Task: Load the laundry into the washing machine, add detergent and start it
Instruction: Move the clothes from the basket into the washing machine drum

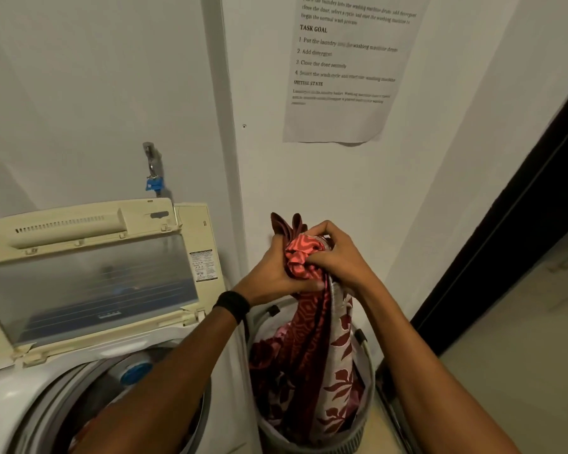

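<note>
1. Presently, the washing machine [20,401], a top-loader, is the largest item and serves as the landmark. Its lid [89,276] is raised and leans back toward the wall, which leaves the drum [89,401] open for loading. Some fabric appears to lie already in the drum, though the left forearm hides most of it.

2. The laundry basket [312,437] stands on the floor immediately to the right of the machine, close enough that a load need only be swung across. It holds a heap of red and pink cloth.

3. The laundry [318,348], a long patterned piece in maroon, coral and pale grey, is partly lifted: its top is bunched in both hands above the basket, its lower length trails down into the basket. It is right of the machine and not yet over the drum.

4. The left hand [276,273] has its fingers curled tight on the bunched cloth from the machine side; a black wristband [232,306] sits on that wrist.

5. The right hand [338,257] has its fingers closed down over the top of the same bunch. Two hands are likely used to gather a long piece.

6. A printed task sheet [345,70] hangs on the wall above and right of the machine. A tap [153,172] sits above the lid. No detergent is visible.
</note>
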The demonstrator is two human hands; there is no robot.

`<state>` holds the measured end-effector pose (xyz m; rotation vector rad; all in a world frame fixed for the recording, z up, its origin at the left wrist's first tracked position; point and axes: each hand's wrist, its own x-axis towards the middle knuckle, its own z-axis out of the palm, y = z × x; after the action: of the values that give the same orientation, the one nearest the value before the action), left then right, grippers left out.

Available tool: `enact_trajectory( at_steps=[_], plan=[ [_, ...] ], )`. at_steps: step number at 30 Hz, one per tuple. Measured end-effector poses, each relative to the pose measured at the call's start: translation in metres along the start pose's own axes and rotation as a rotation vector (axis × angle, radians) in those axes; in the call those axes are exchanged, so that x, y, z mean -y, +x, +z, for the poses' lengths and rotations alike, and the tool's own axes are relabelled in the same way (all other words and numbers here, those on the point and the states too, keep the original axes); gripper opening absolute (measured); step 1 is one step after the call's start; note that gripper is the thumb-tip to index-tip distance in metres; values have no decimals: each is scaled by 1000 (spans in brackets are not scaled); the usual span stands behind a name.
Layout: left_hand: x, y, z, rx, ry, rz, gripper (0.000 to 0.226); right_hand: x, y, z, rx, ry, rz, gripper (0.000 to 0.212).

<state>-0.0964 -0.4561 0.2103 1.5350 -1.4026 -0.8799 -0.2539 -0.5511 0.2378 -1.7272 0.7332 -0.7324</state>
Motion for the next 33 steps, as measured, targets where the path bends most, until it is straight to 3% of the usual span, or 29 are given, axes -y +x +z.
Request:
enact_trajectory(
  at_steps=[3,5,7,9,11,13,15,17,19,22,24,26,30,33],
  plan=[
    [7,3,12,-278,-50,80,78,10,-4,-4,225,-85,-67,50],
    [11,7,16,-405,-96,56,70,8,-9,-4,139,-143,-171,54],
    [11,11,14,-489,-118,19,61,-7,-22,1,-68,-183,-200,67],
    [8,17,10,-529,-169,4,58,-35,-41,12,-162,-71,-81,92],
    [1,19,7,-524,-223,11,57,-78,-59,30,-45,43,133,99],
    [-3,23,8,-523,-209,34,57,-116,-74,47,67,-13,251,70],
    [-1,25,6,-566,-104,62,54,-134,-81,52,52,-112,236,32],
    [2,23,-3,-642,36,61,55,-123,-74,37,35,-194,176,18],
    [7,20,-15,-681,205,81,62,-90,-61,12,-70,-191,112,22],
    [14,16,-16,-624,427,102,73,-31,-33,-21,-271,-131,-32,23],
    [12,18,-6,-584,437,95,83,3,-19,-24,-314,-108,-124,26],
    [1,19,0,-465,356,107,86,20,-7,-13,-320,-50,-154,34],
    [-20,3,-7,2,-92,-41,84,14,6,2,-305,11,-107,30],
    [-15,-4,-1,38,-85,-96,93,8,7,8,-257,113,-49,18]
  ],
)
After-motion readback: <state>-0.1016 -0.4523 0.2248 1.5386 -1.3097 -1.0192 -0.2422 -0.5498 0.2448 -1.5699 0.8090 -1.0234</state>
